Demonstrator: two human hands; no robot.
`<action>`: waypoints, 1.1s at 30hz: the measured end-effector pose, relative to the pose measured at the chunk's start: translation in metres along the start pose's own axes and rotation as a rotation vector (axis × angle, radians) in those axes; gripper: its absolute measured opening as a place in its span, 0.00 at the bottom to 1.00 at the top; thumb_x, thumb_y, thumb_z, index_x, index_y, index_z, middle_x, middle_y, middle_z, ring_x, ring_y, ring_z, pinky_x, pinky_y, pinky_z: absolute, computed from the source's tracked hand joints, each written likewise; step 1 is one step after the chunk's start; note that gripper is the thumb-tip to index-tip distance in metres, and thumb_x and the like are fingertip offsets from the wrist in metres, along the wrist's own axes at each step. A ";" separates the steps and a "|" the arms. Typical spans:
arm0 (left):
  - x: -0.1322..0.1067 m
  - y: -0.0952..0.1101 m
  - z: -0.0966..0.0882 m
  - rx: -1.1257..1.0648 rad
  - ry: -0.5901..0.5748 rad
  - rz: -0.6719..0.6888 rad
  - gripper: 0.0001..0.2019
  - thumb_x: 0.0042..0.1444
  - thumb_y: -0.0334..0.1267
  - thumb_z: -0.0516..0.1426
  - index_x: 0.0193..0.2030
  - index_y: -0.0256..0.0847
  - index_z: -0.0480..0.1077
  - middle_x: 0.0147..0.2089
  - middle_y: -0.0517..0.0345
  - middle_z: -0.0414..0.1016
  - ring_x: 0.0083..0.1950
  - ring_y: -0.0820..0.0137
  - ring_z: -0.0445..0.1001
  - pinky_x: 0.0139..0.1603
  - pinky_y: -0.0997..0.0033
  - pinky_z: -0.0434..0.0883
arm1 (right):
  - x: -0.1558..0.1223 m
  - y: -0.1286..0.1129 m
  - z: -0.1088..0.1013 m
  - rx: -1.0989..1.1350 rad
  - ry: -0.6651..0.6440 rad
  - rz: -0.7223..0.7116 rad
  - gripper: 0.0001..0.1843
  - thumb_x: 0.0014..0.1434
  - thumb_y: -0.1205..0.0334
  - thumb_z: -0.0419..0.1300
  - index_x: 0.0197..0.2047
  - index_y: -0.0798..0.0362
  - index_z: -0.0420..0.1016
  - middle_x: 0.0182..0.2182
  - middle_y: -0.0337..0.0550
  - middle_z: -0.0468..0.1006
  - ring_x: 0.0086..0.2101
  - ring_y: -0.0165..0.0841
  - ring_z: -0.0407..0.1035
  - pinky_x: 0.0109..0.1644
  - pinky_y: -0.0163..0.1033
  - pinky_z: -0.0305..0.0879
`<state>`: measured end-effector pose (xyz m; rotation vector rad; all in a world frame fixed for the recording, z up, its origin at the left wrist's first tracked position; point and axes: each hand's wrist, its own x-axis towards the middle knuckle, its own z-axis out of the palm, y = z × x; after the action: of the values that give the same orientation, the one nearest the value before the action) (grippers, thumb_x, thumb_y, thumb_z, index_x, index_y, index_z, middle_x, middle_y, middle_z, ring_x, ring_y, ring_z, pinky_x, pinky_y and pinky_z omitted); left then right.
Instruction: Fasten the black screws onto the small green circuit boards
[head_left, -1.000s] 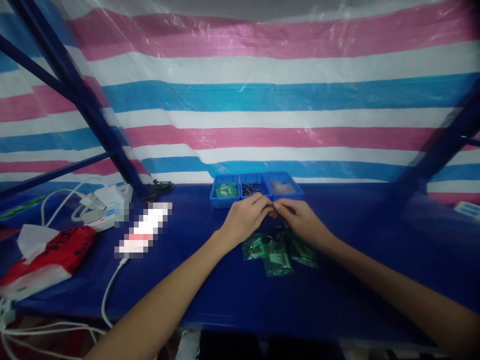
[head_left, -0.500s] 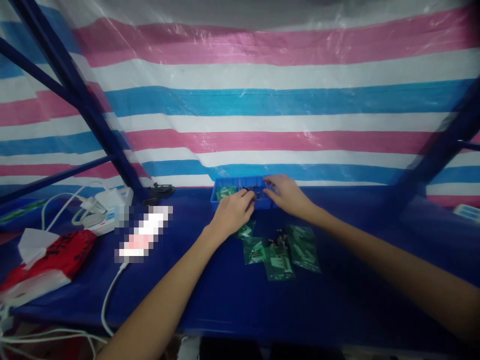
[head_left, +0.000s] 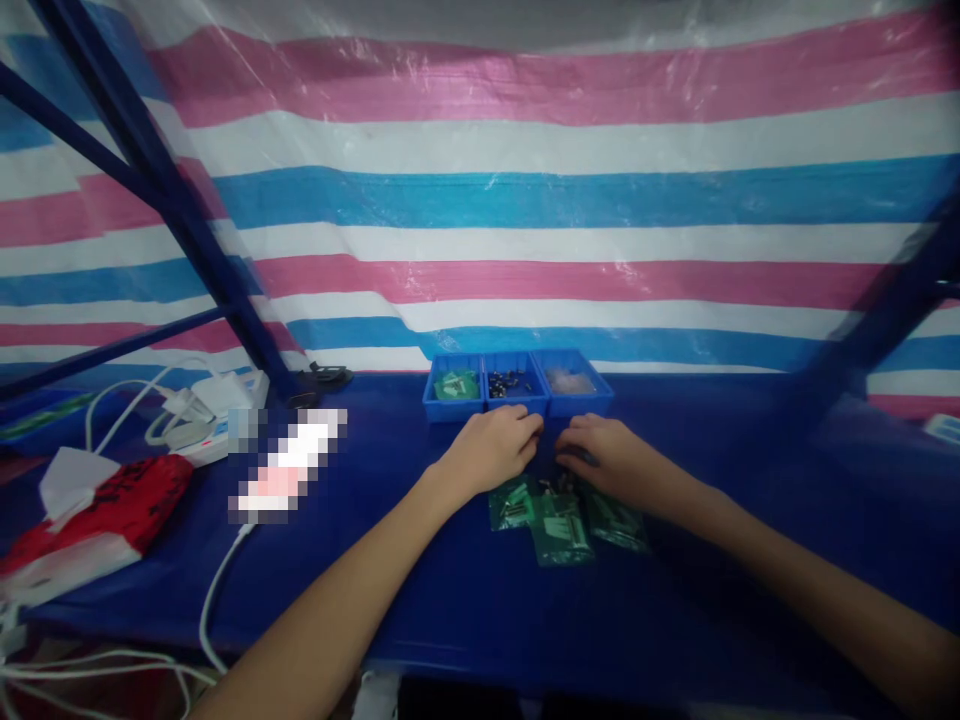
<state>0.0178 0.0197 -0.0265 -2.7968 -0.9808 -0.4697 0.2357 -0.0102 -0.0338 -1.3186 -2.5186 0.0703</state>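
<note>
My left hand (head_left: 489, 452) rests on the blue table (head_left: 450, 590) with its fingers curled under, just in front of the middle blue bin (head_left: 517, 405) of small dark parts. My right hand (head_left: 609, 458) lies beside it, fingers bent down onto the table near a few loose dark parts (head_left: 556, 486). What either hand pinches is hidden. Several small green bags (head_left: 559, 520) lie just below both hands. The left bin (head_left: 450, 412) holds green bags; the right bin (head_left: 583, 404) holds pale clear pieces.
A red and white tissue pack (head_left: 97, 510) lies at the far left. A power strip with white plugs (head_left: 202, 410) and white cables (head_left: 214, 595) sits behind it. A blue frame post (head_left: 161, 200) slants up at the left, and a striped tarp (head_left: 525, 200) closes the back.
Both hands have pulled back from the blue bins toward me and now rest over the green bags. A second ago they were pinched together above the bags.
</note>
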 end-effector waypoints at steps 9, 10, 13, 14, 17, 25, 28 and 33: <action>0.000 0.002 0.000 -0.002 -0.010 0.004 0.08 0.68 0.37 0.49 0.46 0.40 0.69 0.44 0.54 0.74 0.45 0.64 0.74 0.33 0.70 0.69 | 0.003 0.004 0.004 0.067 0.004 -0.021 0.06 0.64 0.65 0.60 0.37 0.50 0.78 0.35 0.44 0.77 0.39 0.39 0.71 0.43 0.43 0.63; 0.000 0.002 0.000 -0.004 -0.004 0.007 0.08 0.68 0.37 0.49 0.46 0.40 0.69 0.44 0.54 0.74 0.45 0.64 0.74 0.33 0.70 0.69 | 0.003 0.004 0.004 0.067 0.009 -0.023 0.05 0.63 0.65 0.60 0.36 0.50 0.78 0.35 0.43 0.77 0.38 0.39 0.71 0.43 0.43 0.63; 0.000 0.002 0.002 -0.004 0.012 0.012 0.08 0.68 0.37 0.50 0.46 0.40 0.69 0.44 0.54 0.73 0.45 0.64 0.74 0.31 0.70 0.68 | 0.002 0.003 0.004 0.052 0.023 -0.035 0.06 0.64 0.66 0.60 0.34 0.51 0.76 0.34 0.44 0.77 0.38 0.39 0.70 0.42 0.42 0.63; 0.000 0.002 0.003 -0.002 0.015 0.014 0.08 0.68 0.37 0.50 0.46 0.40 0.69 0.44 0.54 0.73 0.44 0.64 0.74 0.31 0.70 0.68 | 0.003 0.002 0.004 0.049 0.034 -0.038 0.06 0.64 0.66 0.59 0.35 0.51 0.76 0.34 0.44 0.78 0.38 0.39 0.70 0.41 0.42 0.63; 0.000 0.002 0.003 0.003 0.025 0.001 0.08 0.68 0.37 0.50 0.45 0.39 0.69 0.43 0.54 0.73 0.45 0.64 0.74 0.32 0.70 0.69 | 0.003 -0.003 0.001 0.087 0.101 -0.020 0.08 0.66 0.66 0.56 0.36 0.51 0.76 0.34 0.44 0.79 0.37 0.38 0.71 0.41 0.42 0.63; 0.002 0.010 0.000 -0.082 0.124 -0.096 0.07 0.66 0.38 0.53 0.42 0.40 0.71 0.39 0.55 0.73 0.44 0.65 0.74 0.38 0.67 0.71 | 0.002 -0.024 -0.008 0.365 0.306 0.101 0.05 0.64 0.62 0.59 0.36 0.50 0.76 0.29 0.37 0.81 0.27 0.31 0.71 0.33 0.36 0.63; 0.002 0.012 0.001 -0.129 0.149 -0.125 0.06 0.65 0.38 0.54 0.38 0.40 0.70 0.36 0.58 0.72 0.41 0.66 0.73 0.36 0.68 0.70 | 0.001 -0.027 -0.008 0.396 0.335 0.115 0.05 0.63 0.62 0.60 0.36 0.49 0.76 0.28 0.36 0.81 0.25 0.30 0.70 0.31 0.35 0.62; 0.002 0.013 0.000 -0.175 0.156 -0.166 0.07 0.65 0.38 0.54 0.37 0.40 0.70 0.36 0.58 0.73 0.38 0.68 0.73 0.34 0.69 0.68 | 0.000 -0.027 -0.005 0.424 0.332 0.124 0.06 0.65 0.61 0.58 0.39 0.49 0.77 0.29 0.37 0.82 0.26 0.30 0.72 0.29 0.35 0.63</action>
<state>0.0280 0.0106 -0.0265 -2.7845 -1.1952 -0.8199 0.2157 -0.0264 -0.0242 -1.1943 -2.0042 0.3594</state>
